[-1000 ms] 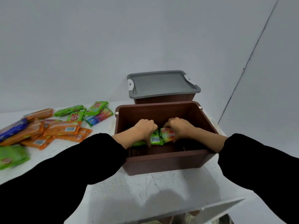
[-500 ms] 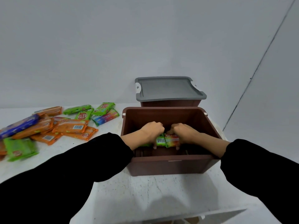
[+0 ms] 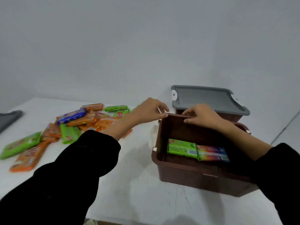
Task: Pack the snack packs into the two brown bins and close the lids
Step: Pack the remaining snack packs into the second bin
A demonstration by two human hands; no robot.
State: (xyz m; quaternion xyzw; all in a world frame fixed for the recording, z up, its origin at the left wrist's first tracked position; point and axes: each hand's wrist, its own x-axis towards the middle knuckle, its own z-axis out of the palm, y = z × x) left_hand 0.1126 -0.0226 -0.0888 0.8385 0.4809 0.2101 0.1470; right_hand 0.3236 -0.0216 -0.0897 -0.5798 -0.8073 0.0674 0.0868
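The open brown bin (image 3: 191, 174) stands near the table's right front. Inside it lie a green snack pack (image 3: 181, 148) and a rainbow-coloured snack pack (image 3: 212, 153), side by side on the bottom. My left hand (image 3: 150, 110) hovers at the bin's far left corner, fingers loosely spread and holding nothing. My right hand (image 3: 202, 114) rests its fingertips on the bin's far rim, also with nothing in it. Behind stands the second brown bin (image 3: 233, 116), shut under a grey lid (image 3: 209, 98). A pile of orange, green and blue snack packs (image 3: 78, 120) lies to the left.
A dark grey flat object (image 3: 9, 117), cut off by the frame, lies at the table's left edge. The white table (image 3: 138, 192) meets a grey wall behind. Its front edge runs close below my sleeves.
Both hands let go of the two packs, which now lie in the bin, and rose to its far rim. The view swung left.
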